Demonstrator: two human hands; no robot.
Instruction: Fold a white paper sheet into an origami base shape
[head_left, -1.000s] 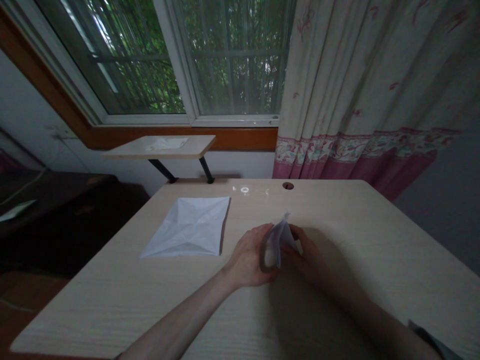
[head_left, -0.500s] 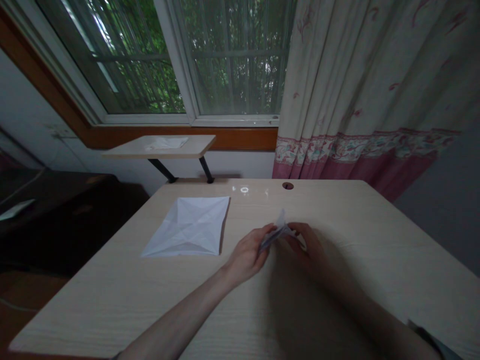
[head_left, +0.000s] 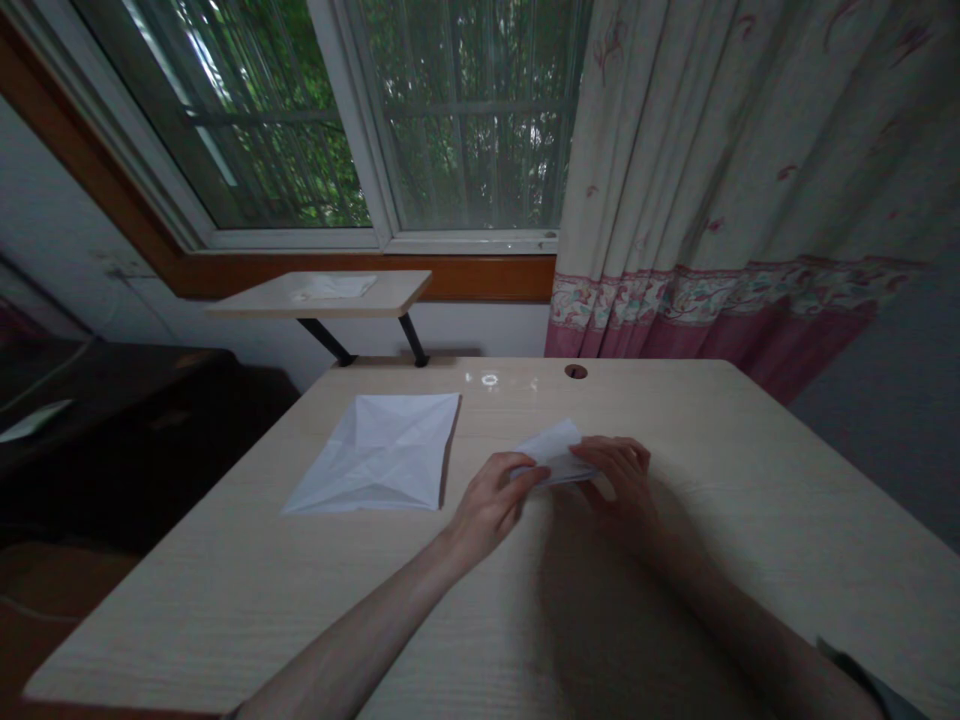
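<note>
A small folded white paper (head_left: 553, 447) lies nearly flat on the pale wooden table (head_left: 675, 620) between my hands. My left hand (head_left: 491, 497) pinches its near left corner with thumb and fingertips. My right hand (head_left: 619, 473) has its fingers curled over the paper's right edge, pressing it toward the tabletop. To the left, a larger creased white sheet (head_left: 379, 454) lies flat on the table, apart from both hands.
A small cable hole (head_left: 576, 372) is in the table's far edge. Behind the table a small shelf (head_left: 322, 294) juts from the wall under the window (head_left: 360, 110). A flowered curtain (head_left: 735, 170) hangs at the right. Dark furniture (head_left: 112, 420) stands at the left.
The folded paper stood upright between my hands a second ago; both hands have turned it down and away so it now lies nearly flat on the table.
</note>
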